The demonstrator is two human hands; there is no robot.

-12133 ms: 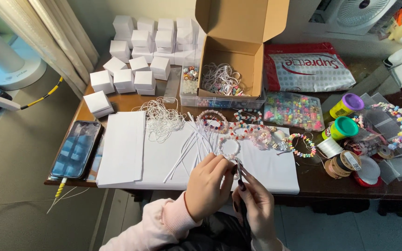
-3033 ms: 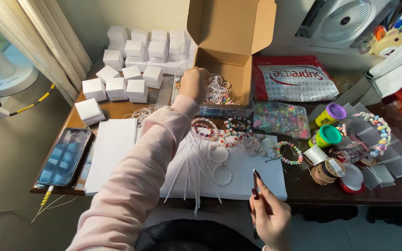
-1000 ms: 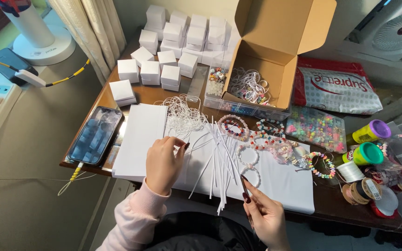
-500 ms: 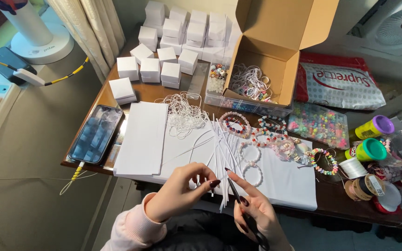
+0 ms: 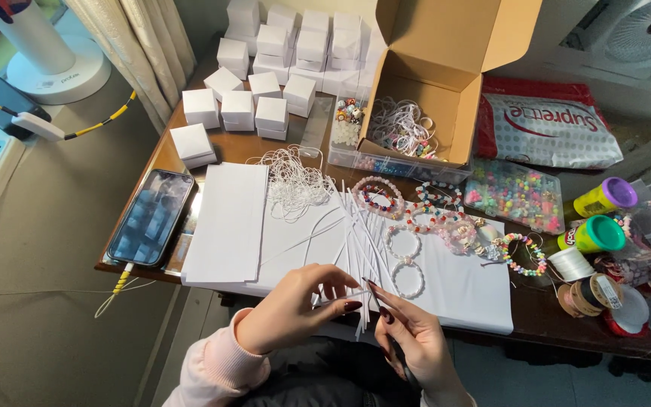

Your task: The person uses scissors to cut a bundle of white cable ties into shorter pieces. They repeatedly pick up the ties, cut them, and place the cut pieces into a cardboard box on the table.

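Two hands meet at the near edge of the white sheet (image 5: pixel 461 290), and I see one thin white paper strip (image 5: pixel 334 298) pinched between them. The left hand (image 5: pixel 291 313) has its thumb and fingers pressed together on the strip's left part. The right hand (image 5: pixel 412 339) has its fingertips closed near the strip's other end, and it looks like a dark thin tool is tucked in that palm, but I cannot tell what it is.

The strip hangs just off the near edge of the sheet. Right behind it, on the sheet, lies the loose pile of strips (image 5: pixel 359 241). Two white bead bracelets (image 5: pixel 404 260) lie just right of that pile. A tangle of clear cord (image 5: pixel 291 181) sits at the sheet's far left corner. More colourful bracelets (image 5: pixel 435 215) lie along the sheet's far edge, and the open cardboard box (image 5: pixel 431 98) stands beyond them. The small white boxes (image 5: pixel 258 109) are stacked far left of the sheet, and a phone (image 5: pixel 151 216) lies off its left side.

I think the strip is very light and floppy. It would bend or crease if squeezed hard, and a puff of air could move it. I would hold it gently near each end with flat fingertips, so it stays straight. It is smooth, so it may slip.
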